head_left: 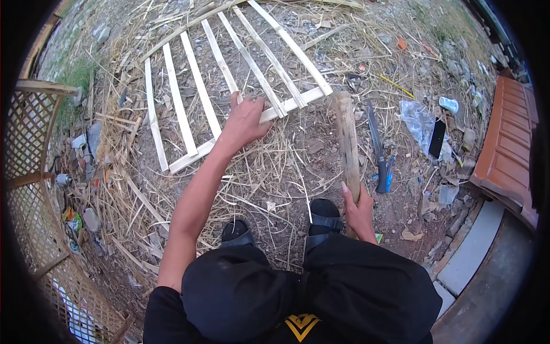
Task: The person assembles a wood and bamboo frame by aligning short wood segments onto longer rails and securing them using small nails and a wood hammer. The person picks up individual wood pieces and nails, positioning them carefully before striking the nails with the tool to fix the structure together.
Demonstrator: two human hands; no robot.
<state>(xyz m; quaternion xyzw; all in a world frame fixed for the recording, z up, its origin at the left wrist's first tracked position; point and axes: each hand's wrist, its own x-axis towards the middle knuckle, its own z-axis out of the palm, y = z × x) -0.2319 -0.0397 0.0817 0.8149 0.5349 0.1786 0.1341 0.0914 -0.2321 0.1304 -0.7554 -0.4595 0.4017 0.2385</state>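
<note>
A frame of pale split-bamboo slats (197,86) lies on the ground ahead of me, several slats running from a far rail (184,27) to a near rail (186,162). My left hand (245,121) is closed on the near rail where a middle slat meets it; part of the grip is hidden beneath the hand. In my right hand (359,212) is a rough wooden stick (348,135), held near its lower end and pointing away from me. The stick's far end lies close to the frame's right corner. Just right of it rests a dark-bladed knife (376,135) with a black handle.
Bamboo shavings (258,160) litter the ground around my sandalled feet. A lattice panel (34,143) stands at the left. To the right are a clear plastic bag (413,119), a black phone-like slab (437,138), a white cup (448,104) and a reddish-brown ridged panel (504,137).
</note>
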